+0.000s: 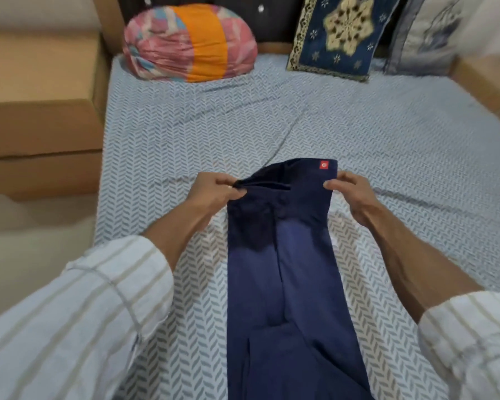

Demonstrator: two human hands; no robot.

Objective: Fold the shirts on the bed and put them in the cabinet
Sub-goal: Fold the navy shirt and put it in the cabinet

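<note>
A brown wooden bedside cabinet (38, 111) stands at the left edge of the bed with its pale blue herringbone-patterned sheet (387, 145), and a pink, blue and orange fabric bundle (189, 43) lies at the bed's head beside a navy cushion with a gold star motif (344, 36). The left hand (214, 192) pinches the bunched upper left corner of a narrow folded navy blue shirt (286, 284) lying lengthwise on the sheet. The right hand (351, 192) pinches the shirt's upper right edge, just below a small red label (324, 165).

white shirt sleeves (78, 307) with thin beige stripes, both pushed up, bare forearms and hands
</note>
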